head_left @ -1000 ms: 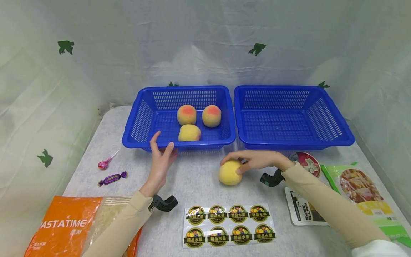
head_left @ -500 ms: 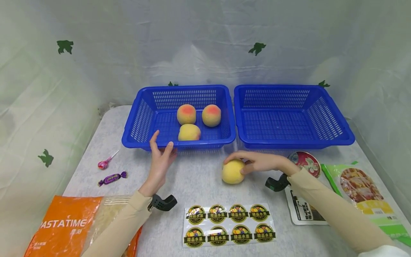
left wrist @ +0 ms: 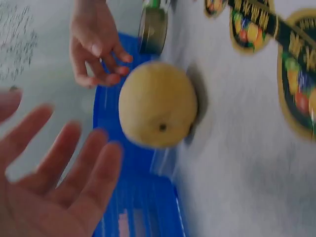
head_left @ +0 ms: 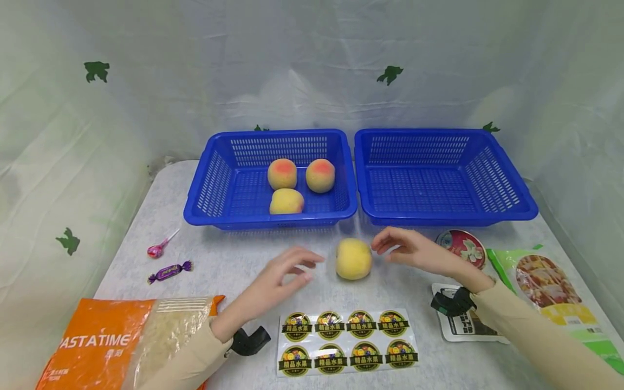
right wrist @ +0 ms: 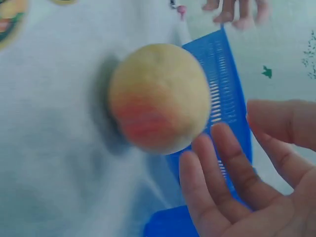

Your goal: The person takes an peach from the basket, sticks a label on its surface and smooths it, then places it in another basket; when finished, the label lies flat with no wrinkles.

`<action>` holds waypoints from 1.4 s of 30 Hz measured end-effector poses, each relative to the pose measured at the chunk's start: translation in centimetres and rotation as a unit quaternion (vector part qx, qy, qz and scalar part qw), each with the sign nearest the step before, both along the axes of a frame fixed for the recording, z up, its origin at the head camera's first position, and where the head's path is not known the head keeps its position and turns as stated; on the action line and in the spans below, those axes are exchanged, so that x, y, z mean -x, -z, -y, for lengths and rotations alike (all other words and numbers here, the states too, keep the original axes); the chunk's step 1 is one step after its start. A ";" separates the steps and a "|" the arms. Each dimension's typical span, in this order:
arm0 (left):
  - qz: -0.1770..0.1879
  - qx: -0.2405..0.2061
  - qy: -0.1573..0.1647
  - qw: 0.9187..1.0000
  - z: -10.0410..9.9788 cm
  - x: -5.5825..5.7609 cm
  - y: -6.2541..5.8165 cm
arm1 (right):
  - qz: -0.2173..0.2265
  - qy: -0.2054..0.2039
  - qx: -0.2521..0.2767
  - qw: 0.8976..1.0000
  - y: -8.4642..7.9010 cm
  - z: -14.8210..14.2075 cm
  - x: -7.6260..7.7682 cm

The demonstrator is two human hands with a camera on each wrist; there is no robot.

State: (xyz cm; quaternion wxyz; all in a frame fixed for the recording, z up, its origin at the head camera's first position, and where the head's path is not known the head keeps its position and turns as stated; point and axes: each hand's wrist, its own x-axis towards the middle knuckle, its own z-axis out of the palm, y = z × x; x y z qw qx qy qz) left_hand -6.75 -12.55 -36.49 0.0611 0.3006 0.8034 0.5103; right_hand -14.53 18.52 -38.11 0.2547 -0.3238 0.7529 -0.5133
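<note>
On the table between my two hands sits a yellow peach [head_left: 353,259], its red blush visible in the right wrist view [right wrist: 148,116]. My left hand [head_left: 273,284] is in the air to its left, fingers loosely bent and holding nothing. Just right of the peach is my right hand [head_left: 414,250], with relaxed fingers apart from the fruit. Behind them, the left blue basket [head_left: 270,221] contains several peaches: two with red tops, plus a yellow one [head_left: 286,201] by the front wall. The right blue basket [head_left: 450,219] stands beside it with nothing inside.
A sheet of round fruit stickers [head_left: 348,343] lies at the front. To the left are a lollipop [head_left: 156,251], a purple wrapped candy [head_left: 170,272] and an orange pasta bag [head_left: 104,341]. On the right lie a round tin [head_left: 460,246], a white pouch [head_left: 458,319] and a green food bag [head_left: 548,287].
My left hand has left the left basket's front rim and come right, toward the peach. My right hand has let go of the peach and drawn back to the right.
</note>
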 end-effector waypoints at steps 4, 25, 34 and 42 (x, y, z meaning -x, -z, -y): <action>-0.046 0.131 0.159 0.977 -2.1 -1.4 2.0 | 0.004 -0.031 -0.006 1.000 1.1 -0.7 -1.4; -0.243 0.356 0.246 0.868 -6.0 -3.8 5.2 | -0.150 -0.115 -0.169 0.967 3.7 0.4 -6.3; -0.261 0.364 0.229 0.864 -6.0 -4.1 5.6 | -0.223 -0.123 -0.212 0.944 3.7 0.8 -7.3; -0.262 0.363 0.224 0.866 -5.9 -4.1 5.7 | -0.235 -0.086 -0.239 0.938 3.0 1.0 -7.8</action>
